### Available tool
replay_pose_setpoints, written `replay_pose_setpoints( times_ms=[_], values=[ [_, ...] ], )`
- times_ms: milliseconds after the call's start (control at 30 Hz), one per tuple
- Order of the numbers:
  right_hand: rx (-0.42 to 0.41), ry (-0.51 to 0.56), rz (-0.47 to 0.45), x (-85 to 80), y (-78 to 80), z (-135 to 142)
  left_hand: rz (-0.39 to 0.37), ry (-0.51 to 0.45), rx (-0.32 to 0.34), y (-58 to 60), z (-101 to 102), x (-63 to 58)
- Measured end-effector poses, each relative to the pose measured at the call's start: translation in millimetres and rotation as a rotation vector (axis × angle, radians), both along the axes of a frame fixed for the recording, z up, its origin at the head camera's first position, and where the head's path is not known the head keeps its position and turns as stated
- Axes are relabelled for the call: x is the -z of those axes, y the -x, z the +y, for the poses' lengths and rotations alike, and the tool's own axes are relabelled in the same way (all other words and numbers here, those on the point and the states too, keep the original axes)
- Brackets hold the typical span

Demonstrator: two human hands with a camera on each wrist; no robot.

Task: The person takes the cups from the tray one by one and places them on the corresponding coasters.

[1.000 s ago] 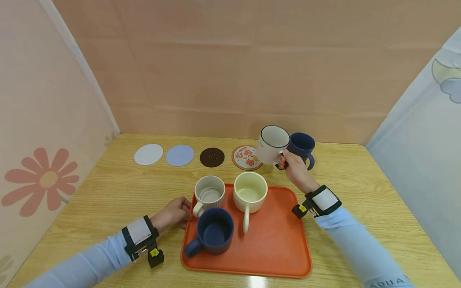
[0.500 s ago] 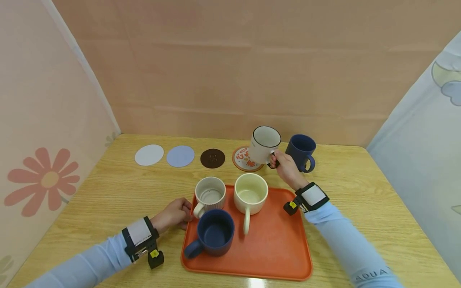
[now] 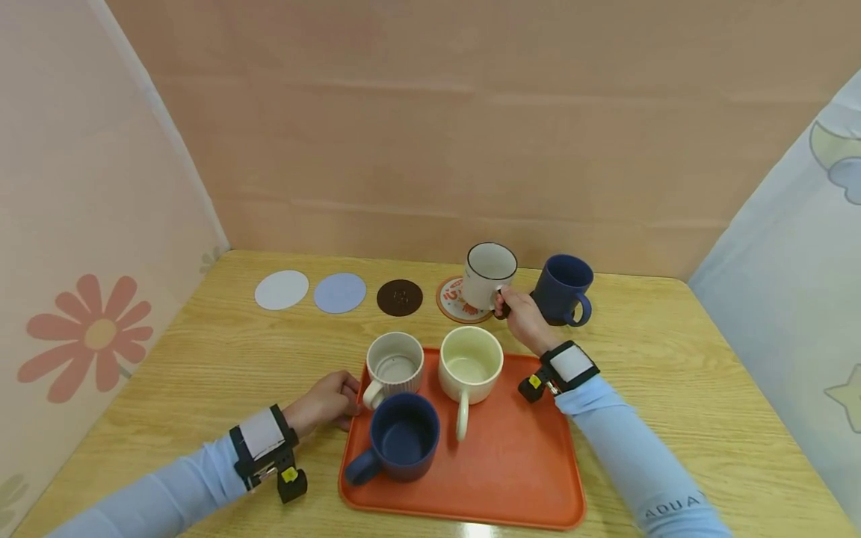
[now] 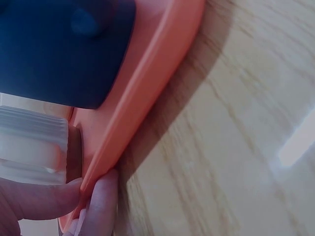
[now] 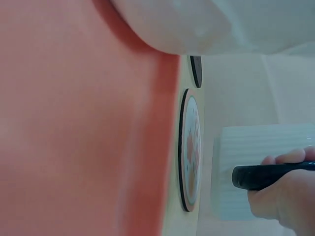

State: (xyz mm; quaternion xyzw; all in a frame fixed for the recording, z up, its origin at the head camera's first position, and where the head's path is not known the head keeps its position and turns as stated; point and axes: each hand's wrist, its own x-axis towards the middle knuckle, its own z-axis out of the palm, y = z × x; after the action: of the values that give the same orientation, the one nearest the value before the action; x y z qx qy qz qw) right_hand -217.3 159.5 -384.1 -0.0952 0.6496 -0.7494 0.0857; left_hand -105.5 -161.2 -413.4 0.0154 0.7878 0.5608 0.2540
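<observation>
My right hand [image 3: 527, 320] grips the black handle of a white mug [image 3: 486, 282] with a dark rim. In the head view the mug overlaps the right part of an orange-and-white patterned coaster [image 3: 456, 305]; the right wrist view shows a gap between the mug's base [image 5: 216, 172] and the coaster [image 5: 192, 150]. My left hand [image 3: 327, 401] pinches the left rim of the orange tray [image 3: 511, 456], thumb inside and fingers outside. On the tray stand a ribbed grey-white mug [image 3: 395, 362], a navy mug [image 3: 403, 435] and a cream mug [image 3: 471, 362].
Left of the patterned coaster lie a brown disc [image 3: 400, 297], a lavender disc [image 3: 339, 293] and a white disc [image 3: 282, 290] in a row. Another navy mug [image 3: 563, 288] stands at the back right, close to my right hand. A tan backdrop [image 3: 430, 149] rises behind the table.
My right hand has carried the white mug leftward from beside the back navy mug and lowered it over the patterned coaster. My left hand stays at the tray rim.
</observation>
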Motion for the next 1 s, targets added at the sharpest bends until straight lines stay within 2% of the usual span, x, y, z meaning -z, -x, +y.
replay_pose_setpoints(
  times_ms=[367,567,833,1000],
  values=[
    [-0.022,-0.014,-0.024,9.6,8.4,-9.3,0.006,-0.003,-0.006,0.3,-0.2,2.1],
    [-0.042,-0.021,-0.038,13.4,9.5,-9.7,0.021,-0.039,0.013,1.3,-1.4,5.1],
    [-0.11,-0.071,-0.061,12.5,9.7,-8.0,0.019,-0.04,0.016,1.3,-2.1,4.1],
    [-0.146,-0.167,-0.053,11.4,10.1,-8.9,0.024,-0.039,0.026,1.0,-2.9,5.3]
  ],
)
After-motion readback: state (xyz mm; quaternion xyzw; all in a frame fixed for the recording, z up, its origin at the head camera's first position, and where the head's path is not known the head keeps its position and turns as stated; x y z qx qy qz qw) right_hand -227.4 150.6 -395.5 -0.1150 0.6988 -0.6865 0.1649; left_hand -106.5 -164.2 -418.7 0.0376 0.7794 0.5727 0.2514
